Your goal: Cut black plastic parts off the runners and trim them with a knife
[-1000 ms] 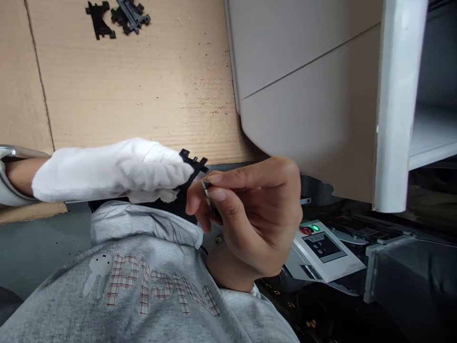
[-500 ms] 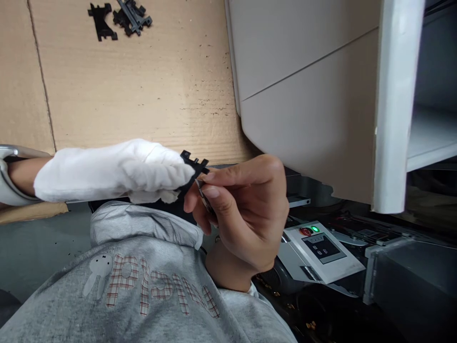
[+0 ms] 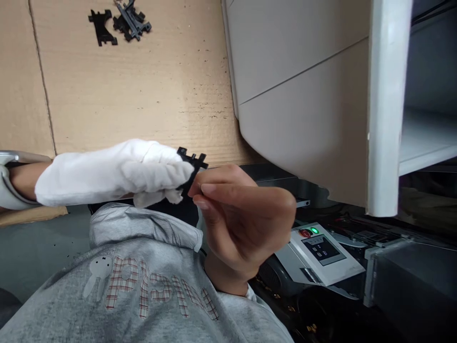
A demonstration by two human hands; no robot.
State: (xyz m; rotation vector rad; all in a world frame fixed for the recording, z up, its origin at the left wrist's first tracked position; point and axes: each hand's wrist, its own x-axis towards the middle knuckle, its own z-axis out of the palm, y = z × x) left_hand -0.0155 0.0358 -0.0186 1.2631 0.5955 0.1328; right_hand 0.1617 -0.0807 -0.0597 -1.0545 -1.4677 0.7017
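My left hand (image 3: 114,174) wears a white cloth glove and is closed on a small black plastic part (image 3: 188,172) with notched prongs at its end. The part's lower portion is partly covered by the glove and by my other hand. My right hand (image 3: 243,214) is bare, with its fingers curled in and their tips close against the right side of the part. Whatever those fingers hold is hidden from view. Farther up the cardboard lie a flat black plastic part (image 3: 103,27) and a small overlapping pile of similar dark parts (image 3: 132,21).
Brown cardboard (image 3: 135,95) with dark specks covers the work surface. A large grey panelled bin or housing (image 3: 303,95) stands to the right, with a pale upright edge (image 3: 385,105) beyond it. Lower right is a white control box (image 3: 321,255) with a green light and a display.
My right hand's fingers have shifted and folded over. The thin metal tool that showed between its thumb and index finger is now out of sight. My left hand still holds the black part.
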